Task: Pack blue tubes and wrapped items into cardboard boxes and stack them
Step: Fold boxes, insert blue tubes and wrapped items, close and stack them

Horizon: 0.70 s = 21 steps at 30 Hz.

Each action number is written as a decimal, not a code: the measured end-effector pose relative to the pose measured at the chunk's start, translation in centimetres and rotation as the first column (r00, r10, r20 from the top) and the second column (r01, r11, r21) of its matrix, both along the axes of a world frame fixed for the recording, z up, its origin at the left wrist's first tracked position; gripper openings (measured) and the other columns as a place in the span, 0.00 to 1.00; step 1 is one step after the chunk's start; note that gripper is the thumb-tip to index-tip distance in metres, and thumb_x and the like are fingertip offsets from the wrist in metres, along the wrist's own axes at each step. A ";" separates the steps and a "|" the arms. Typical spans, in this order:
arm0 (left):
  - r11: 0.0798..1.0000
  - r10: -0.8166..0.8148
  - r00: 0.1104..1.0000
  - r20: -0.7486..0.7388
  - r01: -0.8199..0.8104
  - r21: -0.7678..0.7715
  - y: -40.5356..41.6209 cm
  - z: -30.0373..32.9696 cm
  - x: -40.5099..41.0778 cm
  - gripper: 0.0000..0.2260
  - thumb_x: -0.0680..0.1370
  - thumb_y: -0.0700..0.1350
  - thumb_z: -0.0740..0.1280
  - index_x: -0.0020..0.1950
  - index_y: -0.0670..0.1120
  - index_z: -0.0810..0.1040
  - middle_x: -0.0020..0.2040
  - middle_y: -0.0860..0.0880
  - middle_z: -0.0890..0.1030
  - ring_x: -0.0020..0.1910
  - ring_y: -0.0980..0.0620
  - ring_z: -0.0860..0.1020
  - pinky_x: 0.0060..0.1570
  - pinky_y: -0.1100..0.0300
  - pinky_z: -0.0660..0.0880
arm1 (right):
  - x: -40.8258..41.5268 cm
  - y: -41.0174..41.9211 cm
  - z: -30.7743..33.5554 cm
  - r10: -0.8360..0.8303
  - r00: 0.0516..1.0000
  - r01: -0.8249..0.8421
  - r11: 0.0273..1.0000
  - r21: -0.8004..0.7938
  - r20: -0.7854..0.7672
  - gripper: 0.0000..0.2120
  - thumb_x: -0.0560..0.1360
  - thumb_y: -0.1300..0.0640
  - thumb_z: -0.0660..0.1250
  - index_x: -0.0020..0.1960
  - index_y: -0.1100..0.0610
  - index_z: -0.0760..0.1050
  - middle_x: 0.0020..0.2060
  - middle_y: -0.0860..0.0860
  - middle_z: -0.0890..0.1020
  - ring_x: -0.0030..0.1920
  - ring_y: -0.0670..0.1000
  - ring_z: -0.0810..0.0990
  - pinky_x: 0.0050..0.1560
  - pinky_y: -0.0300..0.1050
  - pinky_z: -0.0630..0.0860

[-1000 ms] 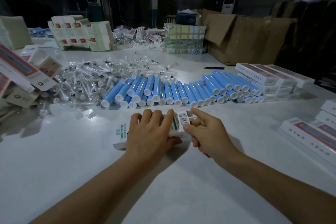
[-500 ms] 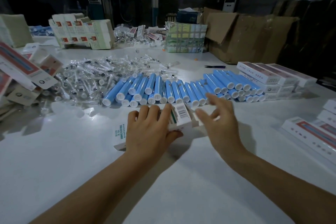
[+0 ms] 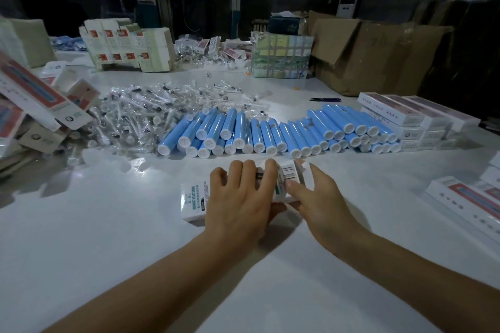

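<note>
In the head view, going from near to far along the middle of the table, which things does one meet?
left hand holding the white box → row of blue tubes → pile of clear wrapped items → taped bundle at the far edge.

Viewpoint: one head-worn wide-angle camera, looking forward and down along both forearms.
Facing: across the white bench (image 3: 108, 224) toward a dark back wall.
Nearness: hands close, bench edges bowed.
</note>
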State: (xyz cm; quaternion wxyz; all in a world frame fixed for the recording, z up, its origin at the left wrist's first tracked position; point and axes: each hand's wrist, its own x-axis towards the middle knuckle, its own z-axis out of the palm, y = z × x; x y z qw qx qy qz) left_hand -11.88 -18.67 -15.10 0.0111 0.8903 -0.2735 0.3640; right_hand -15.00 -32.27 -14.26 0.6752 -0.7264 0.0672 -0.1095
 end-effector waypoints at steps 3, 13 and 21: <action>1.000 -0.009 0.999 0.038 0.008 0.029 -0.1 -0.1 -0.1 0.32 0.66 0.60 0.75 0.61 0.42 0.75 0.45 0.41 0.79 0.41 0.42 0.76 0.39 0.47 0.74 | -0.2 0.5 -0.8 0.028 0.999 -0.016 0.971 -0.238 0.045 0.23 0.82 0.58 0.55 0.76 0.50 0.57 0.64 0.47 0.73 0.58 0.45 0.76 0.39 0.25 0.73; 0.999 0.000 0.998 0.059 -0.002 0.035 0.1 -0.1 0.0 0.30 0.66 0.58 0.76 0.60 0.42 0.74 0.45 0.42 0.79 0.42 0.42 0.76 0.39 0.48 0.73 | 0.3 0.2 -1.2 0.143 0.988 -0.144 0.990 0.009 0.058 0.22 0.82 0.55 0.55 0.74 0.45 0.57 0.50 0.39 0.81 0.46 0.38 0.82 0.37 0.32 0.77; 1.000 -0.019 0.999 0.033 0.019 -0.001 0.2 -0.1 0.1 0.31 0.66 0.61 0.74 0.60 0.43 0.78 0.47 0.42 0.80 0.44 0.42 0.77 0.42 0.47 0.74 | 0.5 -0.8 -0.5 0.181 0.979 -0.201 0.924 0.325 0.094 0.15 0.81 0.63 0.54 0.58 0.53 0.77 0.50 0.57 0.83 0.51 0.53 0.82 0.48 0.47 0.80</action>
